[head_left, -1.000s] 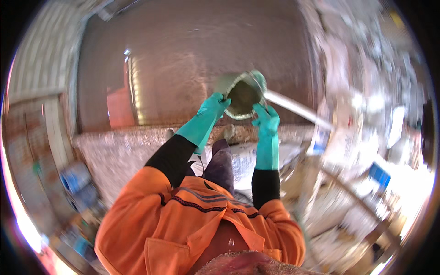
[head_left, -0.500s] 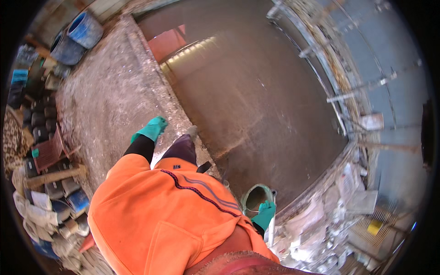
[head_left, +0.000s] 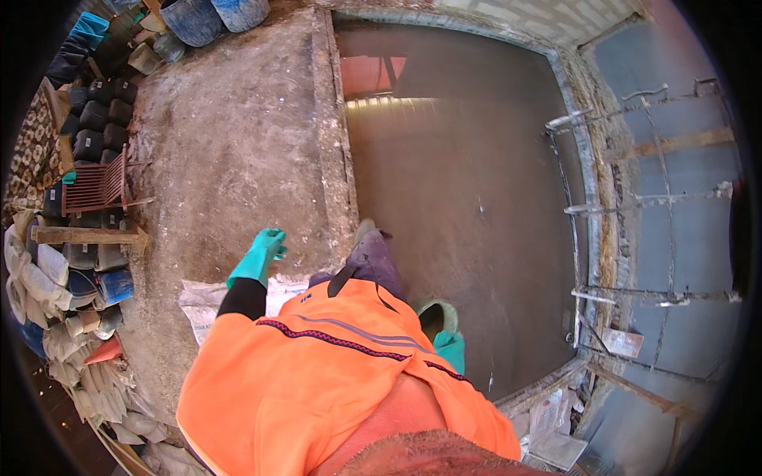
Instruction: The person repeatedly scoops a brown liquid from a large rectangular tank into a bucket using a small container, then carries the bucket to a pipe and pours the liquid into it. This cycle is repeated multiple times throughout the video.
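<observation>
My left hand (head_left: 267, 247), in a long green rubber glove, hangs over the concrete walkway. Its fingers are loosely bent, with nothing in them. By my right side, my right hand (head_left: 451, 349) in a matching glove is closed on the rim of a greenish-grey bucket (head_left: 446, 311). My orange top hides the bucket's lower part, and its inside looks dark. Just beyond the bucket lies the pool of murky brown liquid (head_left: 460, 182).
A raised concrete edge (head_left: 337, 151) runs between walkway and pool. To the left stand stacked black jerrycans (head_left: 91, 119), a reddish slatted chair (head_left: 97, 182) and piled sacks (head_left: 48, 274). Blue barrels (head_left: 238, 12) stand far off. Metal bars (head_left: 651, 202) cross another pool at right.
My view has turned and shifted, so the pool's edge now runs nearly straight ahead. My right hand and the bucket are closer to my body. A pale sack has come into sight beside me.
</observation>
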`<control>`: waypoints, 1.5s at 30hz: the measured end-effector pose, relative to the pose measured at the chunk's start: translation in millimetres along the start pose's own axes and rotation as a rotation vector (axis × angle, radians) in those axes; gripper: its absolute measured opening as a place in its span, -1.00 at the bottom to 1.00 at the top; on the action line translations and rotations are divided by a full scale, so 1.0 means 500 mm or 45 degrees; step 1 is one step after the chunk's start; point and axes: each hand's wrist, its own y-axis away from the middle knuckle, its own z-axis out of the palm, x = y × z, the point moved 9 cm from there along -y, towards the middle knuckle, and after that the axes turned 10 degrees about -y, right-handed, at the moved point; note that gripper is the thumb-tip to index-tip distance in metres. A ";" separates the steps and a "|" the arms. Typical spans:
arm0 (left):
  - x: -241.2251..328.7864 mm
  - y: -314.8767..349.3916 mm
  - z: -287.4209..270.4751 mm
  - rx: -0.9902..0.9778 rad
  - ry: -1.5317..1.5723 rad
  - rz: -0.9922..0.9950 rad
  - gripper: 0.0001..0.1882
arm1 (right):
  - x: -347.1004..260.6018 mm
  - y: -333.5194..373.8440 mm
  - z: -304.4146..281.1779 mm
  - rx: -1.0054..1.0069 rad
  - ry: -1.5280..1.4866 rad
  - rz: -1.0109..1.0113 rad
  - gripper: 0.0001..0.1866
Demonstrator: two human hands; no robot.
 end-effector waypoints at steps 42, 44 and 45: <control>1.827 -1.704 0.143 -0.345 -1.076 0.562 -0.56 | 0.534 -0.358 2.712 -0.660 0.213 0.150 -0.47; 1.838 -1.767 0.193 -0.315 -1.050 0.632 -0.56 | 0.595 -0.524 2.730 -0.615 0.253 0.151 -0.47; 1.843 -1.802 0.220 -0.293 -1.026 0.666 -0.56 | 0.631 -0.597 2.742 -0.593 0.217 0.185 -0.48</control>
